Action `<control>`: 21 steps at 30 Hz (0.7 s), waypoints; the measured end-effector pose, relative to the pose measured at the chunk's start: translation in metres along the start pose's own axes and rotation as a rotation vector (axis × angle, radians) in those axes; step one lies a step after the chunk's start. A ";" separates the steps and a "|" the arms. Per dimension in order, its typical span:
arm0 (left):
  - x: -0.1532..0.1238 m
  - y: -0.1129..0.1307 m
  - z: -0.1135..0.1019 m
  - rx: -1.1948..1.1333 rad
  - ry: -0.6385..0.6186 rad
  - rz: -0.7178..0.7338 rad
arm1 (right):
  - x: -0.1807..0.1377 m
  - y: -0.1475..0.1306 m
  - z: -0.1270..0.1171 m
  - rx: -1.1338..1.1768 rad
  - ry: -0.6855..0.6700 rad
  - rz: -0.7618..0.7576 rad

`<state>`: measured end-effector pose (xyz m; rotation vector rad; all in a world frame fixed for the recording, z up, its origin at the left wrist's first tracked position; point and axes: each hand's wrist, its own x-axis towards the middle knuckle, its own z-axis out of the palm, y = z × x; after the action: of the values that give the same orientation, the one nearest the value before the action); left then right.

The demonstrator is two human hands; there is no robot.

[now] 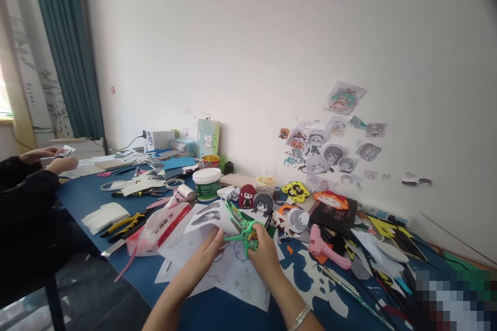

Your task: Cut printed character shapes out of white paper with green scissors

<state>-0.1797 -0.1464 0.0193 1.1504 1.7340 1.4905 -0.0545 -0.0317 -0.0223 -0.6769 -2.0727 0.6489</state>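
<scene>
A: Where is the printed sheet (202, 219)?
B: Near the middle of the desk (209, 315), raised and curling over loose papers (248, 283). The left hand (213, 245) has its lower edge.
A: And that grip?
B: Closed, fingers together on the paper.
A: What about the right hand (264, 248)?
B: Its grip is curled round the handles of the green scissors (245, 236), which point toward the left hand, just beside its fingertips. I cannot tell how far the blades are parted. There is a bracelet (301, 316) on that wrist.
A: What stands behind the scissors?
B: 2 small paper figures, a red-haired cutout (247, 198) and a dark-haired cutout (263, 205). Left of them is a white-lidded tub (207, 186).
A: And to the sides?
B: On the right, a pink glue gun (326, 249) among paper scraps, with a black box (337, 217) behind it. On the left, a plastic bag (161, 230) with a red band, then yellow-handled pliers (122, 226).
A: Anyone else?
B: A co-worker at the far left, 2 hands (62, 165) around a small piece of paper (68, 150). Drawings (316, 145) hang on the wall.
</scene>
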 end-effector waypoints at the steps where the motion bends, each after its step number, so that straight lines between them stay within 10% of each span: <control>1: 0.000 -0.004 -0.010 0.097 0.028 -0.003 | 0.000 0.000 -0.001 -0.012 0.006 0.004; 9: 0.004 -0.053 -0.077 0.891 0.345 -0.234 | -0.001 0.003 -0.002 0.106 0.062 0.088; 21: -0.005 -0.007 -0.021 -0.193 0.508 -0.080 | -0.002 0.000 -0.004 0.125 0.038 0.144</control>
<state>-0.1968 -0.1603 0.0163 0.6272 1.8697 1.9687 -0.0503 -0.0321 -0.0218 -0.7656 -1.9429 0.8334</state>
